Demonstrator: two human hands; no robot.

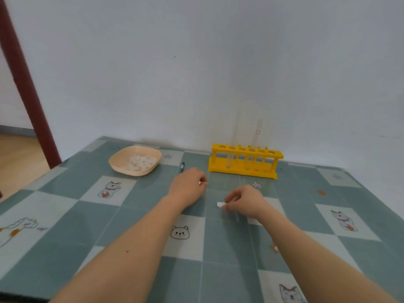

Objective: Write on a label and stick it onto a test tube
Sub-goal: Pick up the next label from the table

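My right hand (246, 202) pinches a small white label (220, 204) just above the tablecloth, near the table's middle. Something clear and blurred lies under this hand; I cannot tell whether it is a test tube. My left hand (189, 186) rests on the cloth with its fingers curled around a tiny white scrap (200, 183). A black pen (182, 167) lies just beyond the left hand. Behind the right hand, a yellow rack (244, 164) holds clear test tubes (254, 136); one carries a small red-marked label (258, 132).
A beige bowl (135, 160) with several white pieces stands at the back left. The table (65, 215) has a teal checked cloth with animal prints and meets a pale wall at the back. A dark red post (24, 84) stands at the left.
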